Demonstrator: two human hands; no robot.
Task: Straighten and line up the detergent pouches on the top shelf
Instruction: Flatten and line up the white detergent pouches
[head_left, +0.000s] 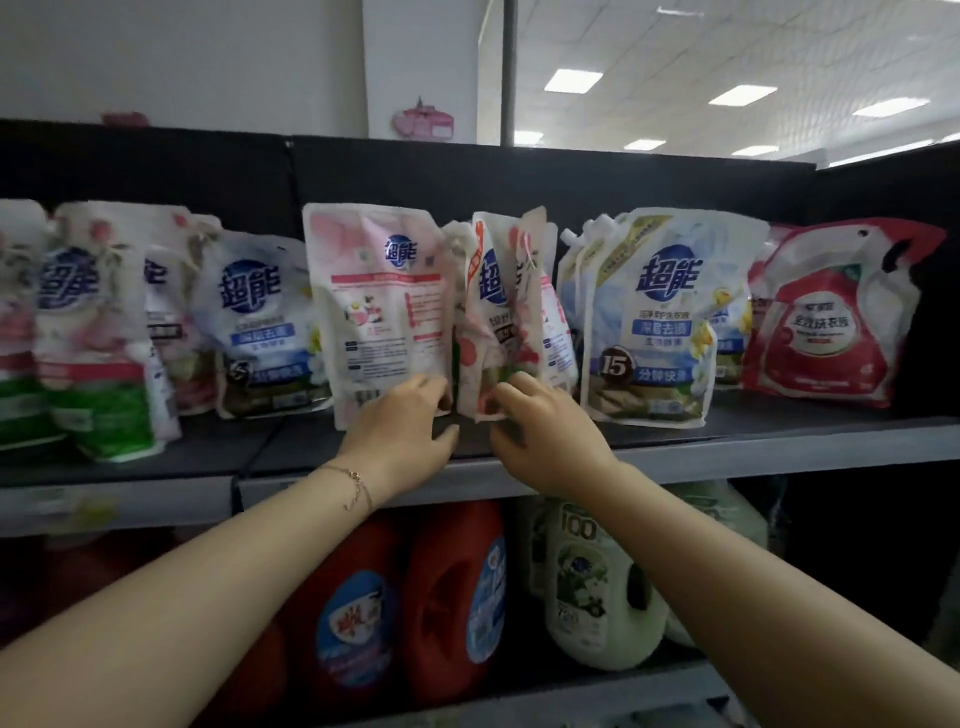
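Observation:
Several detergent pouches stand along the top shelf. A pink-and-white pouch in the middle shows its back side; my left hand grips its lower right corner. Just right of it a crumpled pink pouch stands turned sideways and leaning, and my right hand holds its bottom edge with curled fingers. A blue-and-white pouch stands upright to the right, in front of others like it. A red pouch leans at the far right. More pink and blue pouches stand unevenly at the left.
The dark back panel closes the shelf behind the pouches. On the shelf below stand red jugs and a white-green jug. A bare strip of shelf runs in front of the pouches.

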